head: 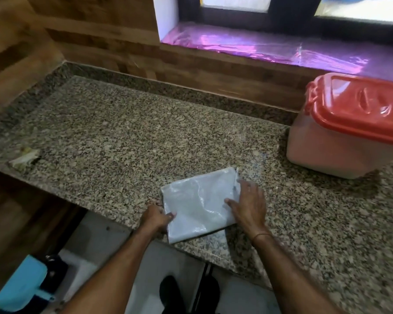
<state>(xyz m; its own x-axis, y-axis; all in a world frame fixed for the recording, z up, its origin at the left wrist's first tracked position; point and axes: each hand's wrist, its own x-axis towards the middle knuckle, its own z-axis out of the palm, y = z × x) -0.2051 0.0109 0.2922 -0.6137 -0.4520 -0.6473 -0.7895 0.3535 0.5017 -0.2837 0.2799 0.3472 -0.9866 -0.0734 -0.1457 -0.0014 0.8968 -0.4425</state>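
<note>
The left hand [156, 219] has its grip closed on the near-left edge of the grey plastic sheet [195, 205], thumb on top. The right hand [250, 205] lies flat with fingers spread, pressing the sheet's right side. Glossy, crinkled and folded into a rectangle, the sheet rests at the near edge of the speckled granite tabletop [123, 143]. The left fingers beneath it are hidden, and the right fingertips are blurred.

You face a speckled granite counter [127, 132], with a raised strip of the same stone along its back. A folded grey sheet [195, 205] lies flat and glossy near the front, its nearest corner right at the counter's edge. On your right stands a pale tub with a red lid [340, 132], well apart from the sheet. Far to your left, by the edge, sits a small crumpled scrap [24, 157].
</note>
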